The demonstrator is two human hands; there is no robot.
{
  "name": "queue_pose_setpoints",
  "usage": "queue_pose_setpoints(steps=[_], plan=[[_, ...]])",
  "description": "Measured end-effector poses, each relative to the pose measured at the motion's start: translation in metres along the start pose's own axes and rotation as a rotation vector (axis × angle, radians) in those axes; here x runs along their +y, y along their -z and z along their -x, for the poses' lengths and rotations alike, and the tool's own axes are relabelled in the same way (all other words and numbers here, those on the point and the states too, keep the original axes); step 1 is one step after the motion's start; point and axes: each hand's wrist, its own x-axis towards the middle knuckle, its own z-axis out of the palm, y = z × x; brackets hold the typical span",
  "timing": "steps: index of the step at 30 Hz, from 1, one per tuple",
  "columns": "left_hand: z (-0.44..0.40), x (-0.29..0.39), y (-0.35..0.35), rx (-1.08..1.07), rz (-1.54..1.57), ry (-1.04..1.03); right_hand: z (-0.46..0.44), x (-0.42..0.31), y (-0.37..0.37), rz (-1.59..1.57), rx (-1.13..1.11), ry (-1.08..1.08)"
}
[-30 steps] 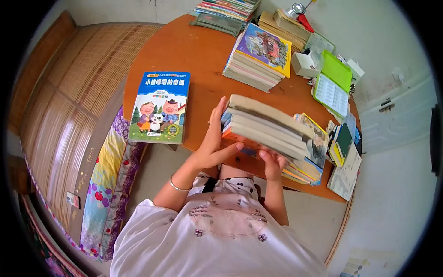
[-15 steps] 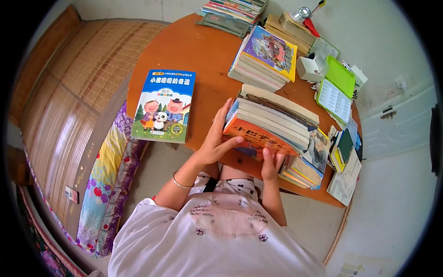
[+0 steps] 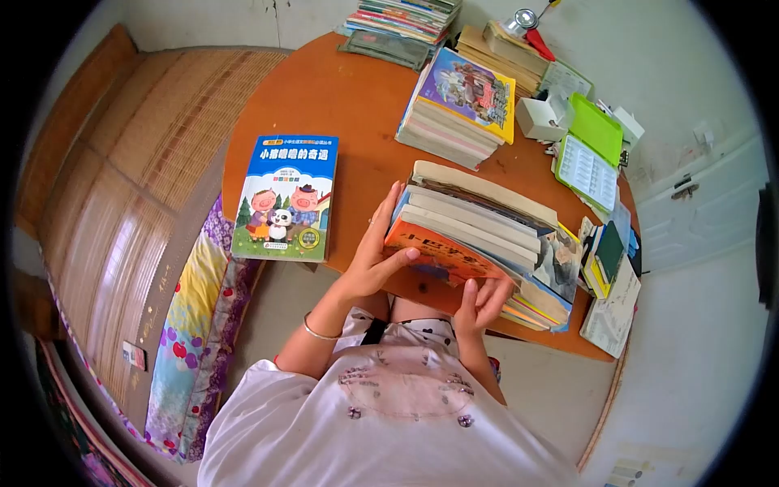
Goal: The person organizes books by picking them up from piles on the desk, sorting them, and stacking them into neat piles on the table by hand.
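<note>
In the head view, a row of books (image 3: pixel 475 223) stands on edge by the table's near side, with an orange-covered book (image 3: pixel 442 247) facing me. My left hand (image 3: pixel 375 256) wraps round the row's left end, its thumb pressed on the orange cover. My right hand (image 3: pixel 480 307) is at the lower right edge of the orange book, thumb up and fingers bent against it; some fingertips are hidden. Just right of it lies a low stack of books (image 3: pixel 542 299) with yellow and white page edges. A blue storybook with cartoon pigs (image 3: pixel 284 199) lies flat to the left.
The round wooden table (image 3: pixel 324 89) carries a stack topped by a purple-and-yellow book (image 3: pixel 466 89), magazines (image 3: pixel 406 20) at the back, and an open green case (image 3: pixel 596 150) at right. A small green-covered book (image 3: pixel 608 252) lies near the right edge. A bed mat (image 3: pixel 154 162) is at left.
My right hand has shifted slightly, and more of its fingers show at the orange book's lower edge. My left hand keeps its hold on the row. The whole view has tilted slightly.
</note>
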Motion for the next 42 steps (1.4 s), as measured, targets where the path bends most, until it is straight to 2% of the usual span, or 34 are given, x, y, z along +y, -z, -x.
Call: queue_pose_setpoints(steps=[2, 5, 6, 7, 9, 10, 12, 14, 15, 17, 19, 20, 21, 23, 25, 27, 28, 29, 32, 33, 35, 36, 38, 42], plan=[[0.002, -0.001, -0.001, 0.004, 0.078, 0.074, 0.000, -0.009, -0.012, -0.038, 0.174, 0.072], [0.002, 0.000, 0.000, -0.015, 0.076, 0.112, 0.003, -0.014, -0.007, -0.008, 0.112, -0.065], [0.002, 0.002, 0.000, -0.023, 0.065, 0.115, 0.002, -0.010, -0.001, 0.123, 0.070, 0.005], [0.000, 0.004, 0.000, -0.016, 0.040, 0.082, 0.001, -0.007, -0.002, 0.121, 0.076, 0.006], [-0.002, 0.006, 0.001, -0.013, 0.014, 0.046, -0.003, -0.002, -0.005, -0.218, 0.154, -0.009], [-0.002, 0.005, 0.001, -0.016, 0.000, 0.038, -0.003, 0.000, -0.003, -0.218, 0.157, -0.006], [-0.001, 0.006, 0.002, -0.021, -0.015, 0.025, -0.003, 0.005, 0.005, -0.219, -0.073, -0.355], [0.001, 0.008, 0.007, -0.066, 0.239, 0.079, -0.007, 0.009, 0.003, -0.241, -0.121, -0.303], [0.002, 0.003, 0.010, -0.070, 0.234, 0.073, -0.009, 0.012, 0.001, -0.264, -0.172, -0.254], [0.005, -0.013, 0.016, -0.137, -0.009, 0.152, -0.008, 0.014, 0.000, -0.258, -0.178, -0.283], [0.004, -0.010, 0.015, -0.120, -0.041, 0.119, -0.015, 0.001, -0.006, -0.139, -0.160, -0.143], [0.004, -0.010, 0.015, -0.112, -0.085, 0.106, -0.018, -0.006, -0.014, -0.104, -0.020, -0.120], [0.004, -0.010, 0.014, -0.103, -0.129, 0.092, -0.014, 0.000, -0.011, -0.104, -0.014, -0.119], [0.004, -0.010, 0.012, -0.084, -0.172, 0.066, -0.005, 0.019, -0.004, 0.020, -0.152, -0.223], [0.006, -0.010, 0.011, -0.060, -0.216, 0.026, -0.010, 0.004, -0.009, 0.022, -0.055, -0.117], [0.021, -0.010, 0.008, -0.030, -0.333, -0.047, -0.003, -0.008, -0.005, -0.092, -0.052, -0.202], [0.027, -0.019, 0.012, -0.066, -0.283, 0.072, -0.005, -0.018, 0.000, 0.032, -0.119, -0.187], [0.033, -0.027, 0.017, -0.096, -0.239, 0.193, -0.002, -0.018, 0.002, 0.030, -0.117, -0.197], [0.024, 0.011, 0.015, -0.100, -0.537, 0.077, -0.003, -0.019, 0.016, 0.244, -0.277, -0.254], [0.021, 0.024, 0.013, -0.095, -0.538, 0.072, -0.003, -0.006, 0.020, 0.270, -0.222, -0.138], [0.012, 0.045, 0.012, -0.021, -0.418, 0.056, -0.020, -0.020, 0.028, 0.059, -0.255, -0.138], [0.004, 0.063, 0.010, 0.000, -0.431, 0.046, -0.033, -0.037, 0.034, 0.057, -0.257, -0.140], [-0.021, 0.087, 0.008, -0.009, -0.427, 0.007, -0.078, -0.070, 0.040, -0.261, -0.301, -0.278], [-0.120, 0.106, 0.018, -0.033, -0.533, 0.013, -0.176, -0.050, 0.038, -0.094, -0.312, -0.107]])
